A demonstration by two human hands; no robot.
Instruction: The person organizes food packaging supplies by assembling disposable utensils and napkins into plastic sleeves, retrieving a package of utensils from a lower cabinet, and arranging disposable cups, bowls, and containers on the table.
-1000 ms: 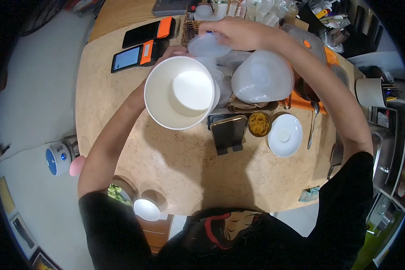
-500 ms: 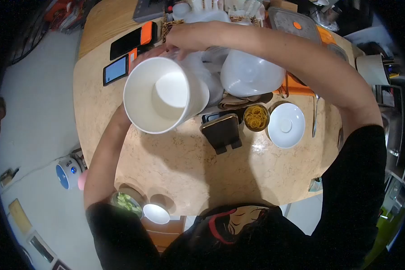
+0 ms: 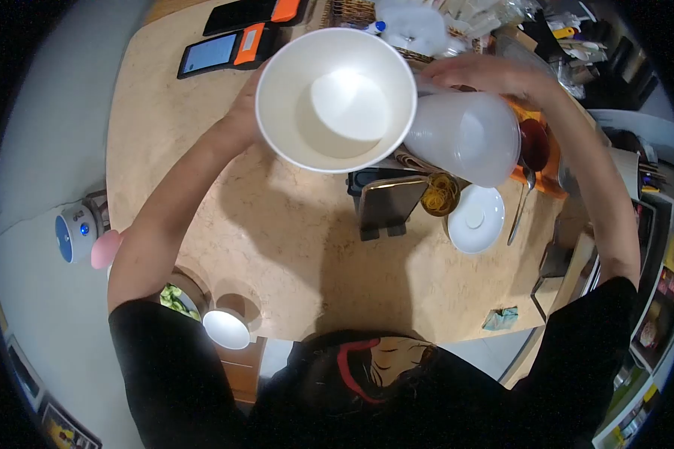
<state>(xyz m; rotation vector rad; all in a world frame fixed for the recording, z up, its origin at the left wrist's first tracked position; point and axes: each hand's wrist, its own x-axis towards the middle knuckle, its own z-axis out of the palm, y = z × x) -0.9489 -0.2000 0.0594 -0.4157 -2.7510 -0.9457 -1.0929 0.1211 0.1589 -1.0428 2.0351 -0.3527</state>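
A large white paper tub (image 3: 344, 105) is tilted so that its open mouth faces me, with nothing inside. My left hand (image 3: 253, 108) is wrapped behind its left side, fingers hidden by the tub. To the right, a stack of translucent plastic bowls (image 3: 468, 138) lies on its side. My right hand (image 3: 479, 72) is closed over the far side of this stack, its fingertips partly hidden and slightly blurred. Just in front of both stands a phone (image 3: 397, 202) on a dark holder, beside a cup of yellow rubber bands (image 3: 440, 194).
A white saucer (image 3: 477, 221) and a spoon (image 3: 518, 206) lie right of the rubber bands. Two orange-and-black handheld devices (image 3: 225, 52) are at the far left. A bowl of green pieces (image 3: 178, 299) and a small white cup (image 3: 227, 329) sit by my left elbow. A wicker basket (image 3: 352, 11) stands behind.
My right hand has moved from the far side of the tub rightward to the plastic bowls. The tub has shifted right with my left hand, and the bowl stack has turned. The view has shifted too.
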